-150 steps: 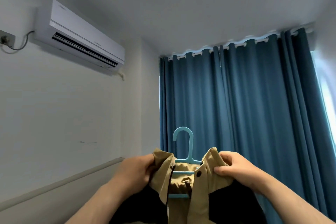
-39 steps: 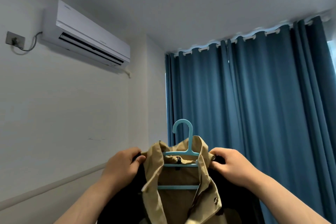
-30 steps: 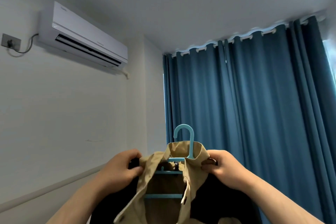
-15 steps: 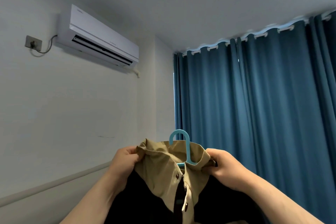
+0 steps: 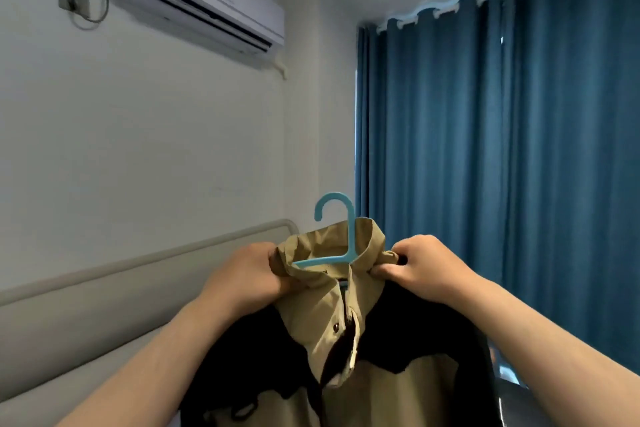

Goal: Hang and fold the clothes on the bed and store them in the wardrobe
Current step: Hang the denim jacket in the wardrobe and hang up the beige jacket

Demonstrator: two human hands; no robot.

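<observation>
Jacket (image 5: 349, 329), khaki with black panels, hangs in the air on a blue hanger (image 5: 335, 208) before a white wall and blue curtain (image 5: 502, 149). The left hand (image 5: 249, 274) and right hand (image 5: 426, 267) each grip a bunched side of the collar (image 5: 329, 241). The hanger bar looks tilted; the collar probably needs smoothing and the shoulders settling evenly, with the hook kept clear.

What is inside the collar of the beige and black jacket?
A blue hanger: its hook rises above the jacket collar and one arm shows. Its other parts are covered by fabric.
</observation>
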